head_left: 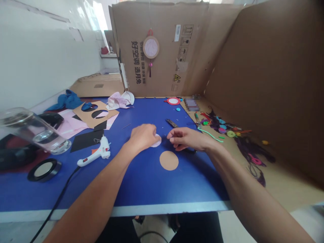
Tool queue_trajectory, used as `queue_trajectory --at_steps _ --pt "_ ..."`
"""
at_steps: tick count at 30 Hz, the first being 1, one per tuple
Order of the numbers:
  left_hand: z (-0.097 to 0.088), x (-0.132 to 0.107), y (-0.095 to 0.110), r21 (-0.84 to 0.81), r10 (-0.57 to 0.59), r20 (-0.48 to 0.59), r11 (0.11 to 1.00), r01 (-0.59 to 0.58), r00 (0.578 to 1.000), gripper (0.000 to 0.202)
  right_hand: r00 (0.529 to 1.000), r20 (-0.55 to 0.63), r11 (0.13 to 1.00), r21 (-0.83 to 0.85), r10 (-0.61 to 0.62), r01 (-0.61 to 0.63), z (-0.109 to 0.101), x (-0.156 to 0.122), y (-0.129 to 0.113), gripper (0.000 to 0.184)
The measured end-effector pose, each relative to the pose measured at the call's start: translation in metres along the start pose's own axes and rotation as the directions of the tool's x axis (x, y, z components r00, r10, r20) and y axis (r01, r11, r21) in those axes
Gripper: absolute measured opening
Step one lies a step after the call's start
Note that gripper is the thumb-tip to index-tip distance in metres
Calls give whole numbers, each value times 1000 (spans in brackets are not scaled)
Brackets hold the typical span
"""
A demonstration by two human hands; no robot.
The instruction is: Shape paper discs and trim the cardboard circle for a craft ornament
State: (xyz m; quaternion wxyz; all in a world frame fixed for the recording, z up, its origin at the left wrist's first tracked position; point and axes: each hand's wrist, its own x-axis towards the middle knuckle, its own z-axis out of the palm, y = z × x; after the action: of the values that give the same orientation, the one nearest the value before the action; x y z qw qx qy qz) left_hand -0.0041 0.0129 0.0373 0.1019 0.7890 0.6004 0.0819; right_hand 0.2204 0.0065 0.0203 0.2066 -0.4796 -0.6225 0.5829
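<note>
My left hand is curled over a small pale pink fabric disc on the blue table, its fingers closed on the disc's edge. My right hand lies just to the right of it, fingers pinched together near the disc; what they pinch is too small to make out. A tan cardboard circle lies flat on the table just in front of both hands.
A white glue gun with a black cord lies at the left. Further left are a glass jar on its side and a black ring. Cut cardboard, pink and black sheets, coloured cords and beads, and cardboard walls surround the workspace.
</note>
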Motion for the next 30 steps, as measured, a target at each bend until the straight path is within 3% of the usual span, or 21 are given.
queue_trajectory --at_steps 2,3,8,17,23,27,30 --pt "-1 -10 14 -83 134 274 990 -116 952 30 1000 10 999 32 12 -13 0 0 0 28" --pt "-1 -14 20 -89 198 342 980 -178 919 30 1000 21 999 47 15 -16 0 0 0 27" --pt "9 -24 38 -7 245 457 962 -272 855 28 997 76 997 68 18 -23 4 -1 -2 26" --pt "10 -23 37 -1 244 493 960 -279 835 30 999 41 1000 9 8 -8 8 5 3 26" --pt "16 -23 32 -146 283 425 959 -243 860 31 998 51 999 -36 -39 41 10 7 5 29" --pt "14 -24 33 -197 247 375 963 -184 893 35 995 84 999 -9 -51 52 12 7 4 29" --pt "12 -25 34 -197 233 381 966 -168 895 35 991 117 998 -7 -66 67 12 8 6 29"
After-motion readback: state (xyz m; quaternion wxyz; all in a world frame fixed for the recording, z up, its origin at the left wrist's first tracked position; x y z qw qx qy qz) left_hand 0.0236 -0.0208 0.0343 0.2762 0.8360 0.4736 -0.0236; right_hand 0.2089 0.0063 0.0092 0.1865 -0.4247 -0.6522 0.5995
